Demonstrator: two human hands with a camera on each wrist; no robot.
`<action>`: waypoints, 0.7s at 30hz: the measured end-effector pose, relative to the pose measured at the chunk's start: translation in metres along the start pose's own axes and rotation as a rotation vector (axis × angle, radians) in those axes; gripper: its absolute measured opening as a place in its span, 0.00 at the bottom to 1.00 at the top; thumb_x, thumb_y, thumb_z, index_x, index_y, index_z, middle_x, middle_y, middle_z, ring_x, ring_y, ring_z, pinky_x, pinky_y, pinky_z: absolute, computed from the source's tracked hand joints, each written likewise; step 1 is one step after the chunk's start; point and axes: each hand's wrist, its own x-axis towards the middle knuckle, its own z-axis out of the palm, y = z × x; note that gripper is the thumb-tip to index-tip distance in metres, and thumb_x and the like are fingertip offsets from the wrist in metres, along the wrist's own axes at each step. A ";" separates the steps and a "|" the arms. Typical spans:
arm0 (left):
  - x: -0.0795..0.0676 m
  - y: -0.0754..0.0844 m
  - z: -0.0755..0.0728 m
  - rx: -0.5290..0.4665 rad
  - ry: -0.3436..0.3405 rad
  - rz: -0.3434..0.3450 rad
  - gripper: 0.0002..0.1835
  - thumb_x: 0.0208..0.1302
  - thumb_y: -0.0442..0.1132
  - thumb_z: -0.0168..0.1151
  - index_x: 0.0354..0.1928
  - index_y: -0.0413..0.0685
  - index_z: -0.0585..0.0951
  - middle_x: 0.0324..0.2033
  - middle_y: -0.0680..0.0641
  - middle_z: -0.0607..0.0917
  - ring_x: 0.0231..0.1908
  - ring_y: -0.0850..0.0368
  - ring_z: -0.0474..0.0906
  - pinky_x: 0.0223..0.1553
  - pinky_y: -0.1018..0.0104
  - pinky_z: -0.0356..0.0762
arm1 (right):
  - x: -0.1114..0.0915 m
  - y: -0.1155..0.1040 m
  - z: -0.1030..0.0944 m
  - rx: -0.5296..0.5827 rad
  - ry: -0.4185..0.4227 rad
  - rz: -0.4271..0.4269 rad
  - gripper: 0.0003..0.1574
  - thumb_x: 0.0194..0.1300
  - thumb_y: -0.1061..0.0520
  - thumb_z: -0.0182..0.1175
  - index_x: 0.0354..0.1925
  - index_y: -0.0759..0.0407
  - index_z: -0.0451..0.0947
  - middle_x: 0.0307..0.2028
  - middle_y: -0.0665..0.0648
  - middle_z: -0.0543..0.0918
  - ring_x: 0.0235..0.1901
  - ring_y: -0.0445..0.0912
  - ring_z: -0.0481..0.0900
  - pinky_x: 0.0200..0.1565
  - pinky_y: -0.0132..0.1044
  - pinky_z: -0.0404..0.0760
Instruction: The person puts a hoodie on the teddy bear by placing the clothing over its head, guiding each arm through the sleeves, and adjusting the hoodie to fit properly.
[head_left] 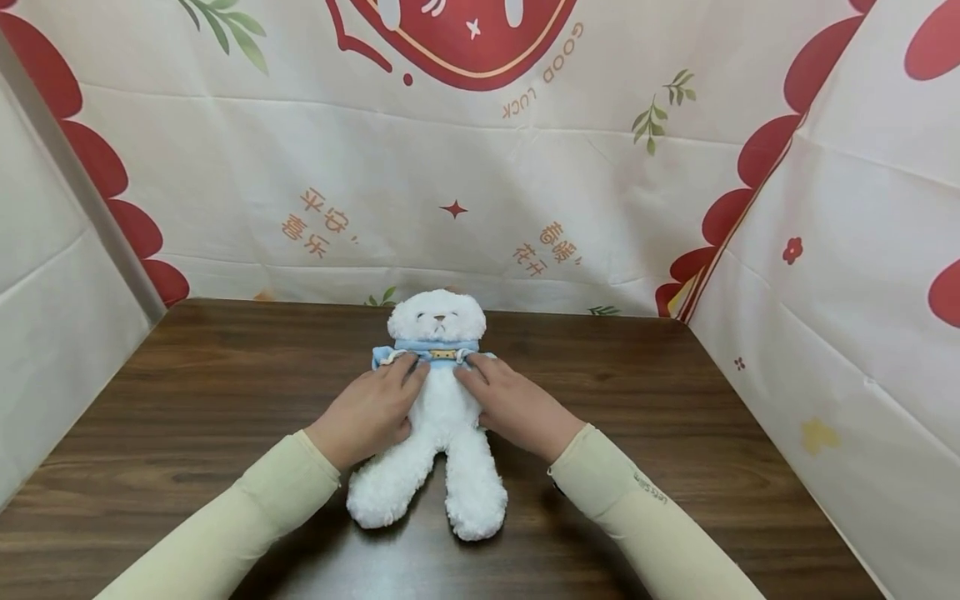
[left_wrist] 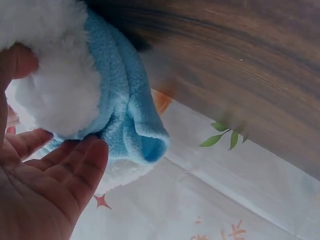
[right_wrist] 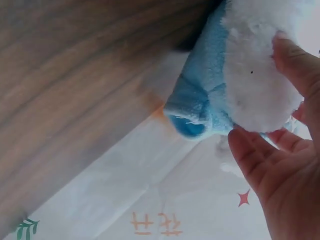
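Observation:
A fluffy white teddy bear point(head_left: 444, 404) lies face up on the dark wooden table point(head_left: 622, 375), its head toward the far edge and its legs spread toward me. Around its neck and upper body is a blue fleece top point(left_wrist: 117, 85) with a small yellow strip point(head_left: 442, 354) at the front. My left hand point(head_left: 367, 412) holds the bear's left-of-view side, fingertips at the top's hem and thumb against the fur. From the other side my right hand point(head_left: 525, 412) holds it likewise, fingers by the hem point(right_wrist: 220, 117) and thumb on white fur.
Behind the table hangs a white printed cloth point(head_left: 420, 150) with red shapes, leaves and orange writing. Pale cloth walls stand on the left point(head_left: 60, 283) and right point(head_left: 840, 317). Cream sleeves point(head_left: 292, 483) cover both forearms.

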 end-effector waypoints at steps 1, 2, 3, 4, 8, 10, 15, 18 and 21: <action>0.002 -0.001 0.001 0.006 -0.009 -0.004 0.38 0.47 0.43 0.67 0.61 0.35 0.67 0.54 0.34 0.69 0.44 0.46 0.77 0.39 0.58 0.77 | 0.002 0.000 0.000 -0.008 -0.004 0.002 0.48 0.51 0.53 0.70 0.65 0.58 0.58 0.62 0.63 0.62 0.62 0.53 0.62 0.59 0.39 0.64; 0.004 -0.002 0.001 0.012 -0.018 -0.007 0.39 0.47 0.43 0.68 0.61 0.34 0.67 0.54 0.34 0.69 0.44 0.45 0.77 0.40 0.58 0.77 | 0.004 0.001 0.000 -0.011 -0.009 0.006 0.48 0.51 0.53 0.70 0.65 0.58 0.58 0.62 0.63 0.61 0.61 0.53 0.63 0.59 0.40 0.65; 0.006 -0.004 0.002 0.016 -0.025 -0.009 0.39 0.48 0.44 0.68 0.61 0.34 0.66 0.54 0.34 0.69 0.45 0.45 0.76 0.41 0.58 0.77 | 0.006 0.003 0.001 -0.010 -0.015 0.013 0.48 0.51 0.53 0.70 0.65 0.58 0.58 0.62 0.63 0.61 0.61 0.54 0.63 0.59 0.40 0.65; 0.008 -0.005 0.003 0.017 -0.030 -0.012 0.39 0.48 0.44 0.67 0.61 0.34 0.66 0.54 0.34 0.69 0.46 0.45 0.76 0.42 0.58 0.76 | 0.009 0.005 0.002 -0.012 -0.023 0.021 0.48 0.52 0.53 0.69 0.66 0.58 0.58 0.62 0.63 0.61 0.62 0.54 0.62 0.59 0.39 0.65; 0.016 -0.012 0.008 -0.011 -0.025 -0.025 0.38 0.47 0.43 0.68 0.60 0.35 0.67 0.54 0.37 0.70 0.49 0.46 0.74 0.46 0.57 0.75 | 0.017 0.012 0.004 -0.004 -0.021 0.027 0.44 0.52 0.53 0.69 0.64 0.57 0.60 0.62 0.61 0.62 0.61 0.52 0.62 0.57 0.38 0.66; 0.018 -0.014 0.010 -0.037 -0.018 -0.030 0.37 0.46 0.43 0.68 0.59 0.37 0.68 0.52 0.39 0.70 0.50 0.46 0.73 0.47 0.57 0.74 | 0.021 0.015 0.006 -0.008 -0.005 0.011 0.41 0.52 0.54 0.69 0.62 0.57 0.62 0.60 0.59 0.63 0.59 0.51 0.63 0.56 0.37 0.66; 0.020 -0.014 0.012 -0.065 0.031 -0.015 0.29 0.45 0.41 0.69 0.51 0.42 0.70 0.45 0.44 0.72 0.45 0.49 0.73 0.43 0.60 0.74 | 0.024 0.016 0.006 -0.028 0.060 -0.033 0.30 0.52 0.55 0.68 0.51 0.55 0.67 0.49 0.55 0.68 0.50 0.49 0.68 0.49 0.36 0.70; 0.021 -0.011 0.012 -0.049 0.066 0.010 0.23 0.46 0.39 0.68 0.45 0.44 0.71 0.38 0.47 0.73 0.41 0.52 0.73 0.44 0.61 0.73 | 0.025 0.016 0.006 -0.073 0.098 -0.048 0.25 0.52 0.54 0.69 0.45 0.54 0.68 0.42 0.53 0.69 0.41 0.48 0.69 0.43 0.35 0.70; 0.020 -0.008 0.012 -0.031 0.077 0.019 0.21 0.45 0.37 0.69 0.41 0.46 0.71 0.34 0.49 0.73 0.39 0.53 0.73 0.45 0.61 0.72 | 0.024 0.014 0.008 -0.110 0.125 -0.056 0.23 0.52 0.53 0.69 0.42 0.54 0.69 0.38 0.52 0.70 0.36 0.47 0.69 0.39 0.35 0.70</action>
